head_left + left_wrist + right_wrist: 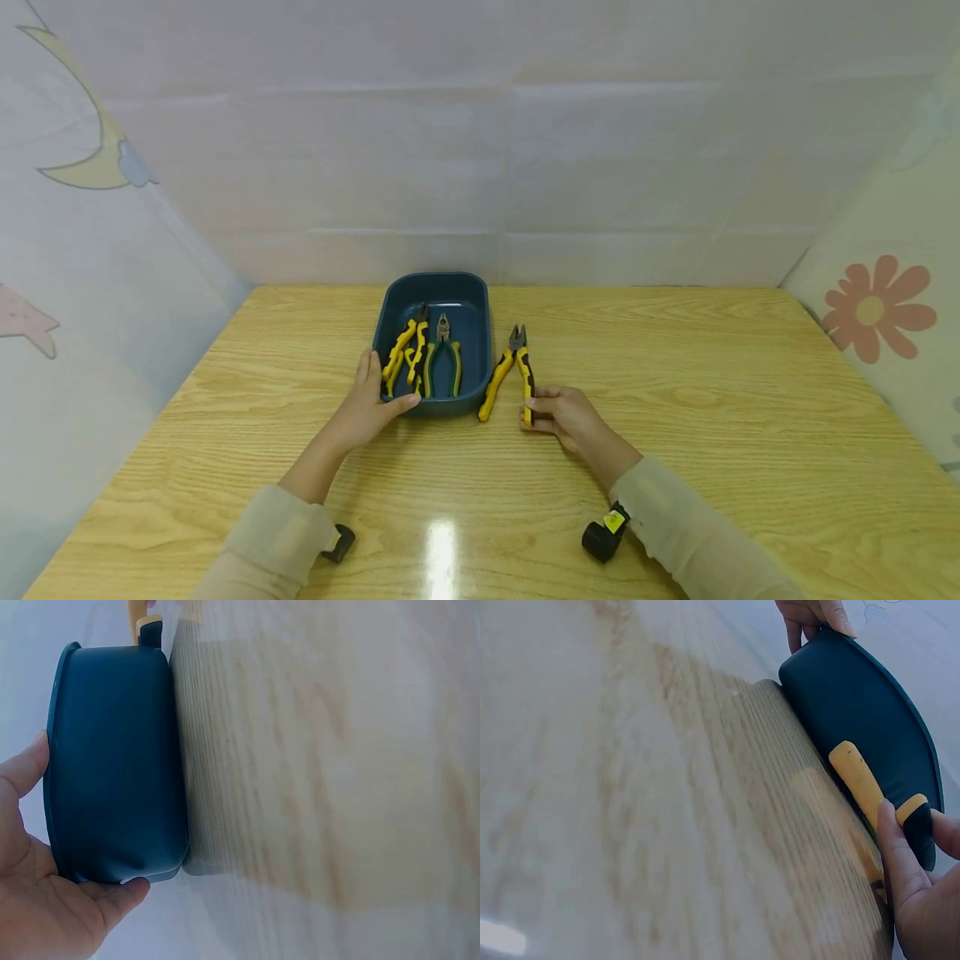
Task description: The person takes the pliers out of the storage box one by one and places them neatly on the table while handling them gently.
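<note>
"Pale beige cloth sleeves [258, 546] come nearest the camera. What about the left hand [363, 414]?"

"At the near left corner of the deep, rounded, dark blue bin [444, 408] — thumb spread wide from the fingers, thumb against the near end, fingers along the left side."

"And inside it?"

"Yellow-and-black-handled pliers [421, 352] overlap more yellow handles on the left. Just right of them lie green-and-yellow-handled pliers [457, 375], grey metal head toward the far end."

"Further right?"

"Outside the bin, just beside its right wall, are black-headed pliers with yellow-and-black grips [526, 371], their handles parted."

"Does the right hand [572, 417] have them?"

"Yes — thumb and fingers pinch the right handle near its end. Whether the pliers touch the light wood-grained table [712, 400], I can't tell."

"Rightmost?"

"Pinkish-red flower [870, 310] with a yellowish centre, on the pale wall."
</note>
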Action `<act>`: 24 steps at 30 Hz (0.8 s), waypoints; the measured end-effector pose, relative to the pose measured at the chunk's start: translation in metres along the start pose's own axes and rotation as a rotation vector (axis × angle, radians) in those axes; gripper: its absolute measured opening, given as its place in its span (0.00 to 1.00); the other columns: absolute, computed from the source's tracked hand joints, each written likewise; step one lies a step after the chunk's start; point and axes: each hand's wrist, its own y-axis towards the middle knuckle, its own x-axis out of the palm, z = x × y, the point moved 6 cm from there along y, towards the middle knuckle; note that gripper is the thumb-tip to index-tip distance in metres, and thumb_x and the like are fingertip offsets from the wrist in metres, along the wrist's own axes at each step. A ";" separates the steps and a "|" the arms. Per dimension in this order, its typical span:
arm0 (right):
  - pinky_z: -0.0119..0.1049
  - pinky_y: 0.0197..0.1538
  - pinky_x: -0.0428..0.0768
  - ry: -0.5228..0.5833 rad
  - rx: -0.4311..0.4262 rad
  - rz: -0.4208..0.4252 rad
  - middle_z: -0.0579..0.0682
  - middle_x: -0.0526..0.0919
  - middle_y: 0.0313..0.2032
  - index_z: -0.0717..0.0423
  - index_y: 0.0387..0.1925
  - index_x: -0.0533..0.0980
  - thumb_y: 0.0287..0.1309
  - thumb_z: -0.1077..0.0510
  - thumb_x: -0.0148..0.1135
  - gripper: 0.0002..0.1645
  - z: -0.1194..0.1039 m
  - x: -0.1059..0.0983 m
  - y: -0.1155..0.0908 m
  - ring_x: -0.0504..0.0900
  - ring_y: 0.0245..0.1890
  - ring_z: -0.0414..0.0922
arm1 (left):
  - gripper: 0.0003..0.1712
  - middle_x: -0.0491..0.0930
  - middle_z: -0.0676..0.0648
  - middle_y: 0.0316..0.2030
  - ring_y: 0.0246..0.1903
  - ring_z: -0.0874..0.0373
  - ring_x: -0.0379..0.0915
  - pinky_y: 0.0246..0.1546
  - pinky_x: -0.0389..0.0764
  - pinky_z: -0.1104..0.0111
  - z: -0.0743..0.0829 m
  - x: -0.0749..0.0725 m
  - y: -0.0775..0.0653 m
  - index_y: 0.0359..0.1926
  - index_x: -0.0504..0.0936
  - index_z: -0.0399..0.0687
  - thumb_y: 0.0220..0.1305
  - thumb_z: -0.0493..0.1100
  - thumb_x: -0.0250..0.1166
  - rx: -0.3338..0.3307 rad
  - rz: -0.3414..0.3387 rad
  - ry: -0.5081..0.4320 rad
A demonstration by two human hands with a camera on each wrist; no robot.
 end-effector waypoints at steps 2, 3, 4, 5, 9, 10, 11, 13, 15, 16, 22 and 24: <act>0.41 0.39 0.75 -0.009 0.002 -0.004 0.65 0.71 0.36 0.81 0.53 0.57 0.55 0.72 0.47 0.24 -0.001 0.001 0.000 0.77 0.30 0.47 | 0.57 0.17 0.43 0.62 0.61 0.41 0.25 0.55 0.46 0.47 0.000 0.000 0.000 0.62 0.24 0.37 0.55 0.59 0.55 0.001 0.000 0.001; 0.41 0.39 0.75 -0.012 0.003 -0.004 0.65 0.71 0.36 0.81 0.53 0.56 0.55 0.72 0.47 0.24 -0.001 0.001 0.000 0.77 0.30 0.47 | 0.56 0.16 0.43 0.62 0.61 0.41 0.25 0.55 0.46 0.47 -0.001 0.000 0.000 0.62 0.24 0.37 0.55 0.59 0.55 0.002 0.001 0.002; 0.41 0.39 0.75 -0.013 0.004 -0.003 0.66 0.71 0.36 0.81 0.53 0.56 0.55 0.72 0.47 0.24 -0.002 0.002 0.000 0.77 0.30 0.47 | 0.56 0.16 0.43 0.62 0.61 0.41 0.25 0.55 0.45 0.47 -0.001 0.000 0.001 0.62 0.24 0.37 0.55 0.59 0.55 0.002 0.001 0.002; 0.41 0.39 0.75 -0.012 0.007 0.001 0.66 0.71 0.37 0.81 0.53 0.56 0.55 0.72 0.47 0.24 -0.002 0.002 0.000 0.77 0.30 0.47 | 0.56 0.16 0.43 0.62 0.61 0.42 0.25 0.55 0.45 0.47 -0.001 0.000 0.001 0.62 0.24 0.37 0.55 0.59 0.55 0.003 0.001 0.004; 0.41 0.38 0.75 -0.003 0.022 0.016 0.68 0.70 0.39 0.81 0.53 0.56 0.55 0.72 0.48 0.25 -0.001 0.002 0.000 0.77 0.30 0.47 | 0.56 0.16 0.43 0.62 0.61 0.42 0.25 0.55 0.45 0.47 -0.001 0.000 0.001 0.62 0.24 0.37 0.56 0.57 0.55 0.000 0.000 0.003; 0.41 0.38 0.76 -0.001 0.027 0.023 0.69 0.69 0.40 0.80 0.54 0.56 0.55 0.72 0.47 0.25 -0.001 0.002 0.001 0.77 0.30 0.47 | 0.56 0.16 0.43 0.62 0.61 0.42 0.25 0.55 0.45 0.47 0.000 0.000 0.001 0.62 0.24 0.37 0.56 0.57 0.55 -0.002 0.000 0.002; 0.41 0.38 0.76 -0.001 0.034 0.030 0.69 0.69 0.40 0.80 0.54 0.56 0.55 0.72 0.47 0.25 -0.001 0.002 0.001 0.77 0.30 0.48 | 0.56 0.16 0.43 0.62 0.61 0.41 0.25 0.55 0.45 0.47 0.000 0.000 0.001 0.62 0.24 0.36 0.56 0.57 0.55 -0.003 0.000 0.002; 0.41 0.38 0.76 -0.004 0.046 0.043 0.68 0.68 0.41 0.80 0.54 0.56 0.55 0.73 0.47 0.24 -0.001 0.002 0.001 0.77 0.30 0.47 | 0.56 0.16 0.43 0.62 0.61 0.41 0.25 0.55 0.45 0.47 0.000 0.001 0.001 0.62 0.24 0.37 0.56 0.57 0.55 -0.005 -0.002 0.002; 0.41 0.37 0.76 -0.019 0.050 0.048 0.67 0.68 0.41 0.80 0.53 0.57 0.55 0.73 0.47 0.24 -0.001 0.003 0.001 0.76 0.30 0.47 | 0.56 0.16 0.43 0.62 0.61 0.41 0.25 0.55 0.45 0.47 0.000 0.001 0.000 0.62 0.24 0.37 0.55 0.58 0.55 -0.005 -0.003 0.002; 0.41 0.37 0.76 -0.026 0.052 0.048 0.67 0.68 0.41 0.79 0.53 0.57 0.55 0.73 0.47 0.24 -0.002 0.003 0.002 0.76 0.30 0.47 | 0.56 0.16 0.43 0.62 0.61 0.41 0.25 0.55 0.46 0.47 0.000 0.001 0.000 0.62 0.24 0.37 0.55 0.58 0.55 -0.005 -0.003 0.001; 0.41 0.37 0.76 -0.085 0.056 0.001 0.63 0.70 0.36 0.80 0.51 0.59 0.55 0.72 0.47 0.22 -0.005 0.004 0.004 0.76 0.27 0.46 | 0.56 0.16 0.43 0.62 0.61 0.41 0.26 0.55 0.46 0.47 0.000 0.000 0.000 0.62 0.24 0.37 0.55 0.57 0.56 -0.007 -0.001 -0.008; 0.41 0.37 0.76 -0.107 0.059 -0.012 0.61 0.71 0.34 0.80 0.50 0.59 0.55 0.72 0.48 0.22 -0.005 0.005 0.004 0.77 0.26 0.46 | 0.56 0.17 0.42 0.62 0.61 0.41 0.26 0.55 0.46 0.47 0.001 0.000 0.000 0.62 0.24 0.36 0.56 0.57 0.56 -0.006 -0.001 -0.006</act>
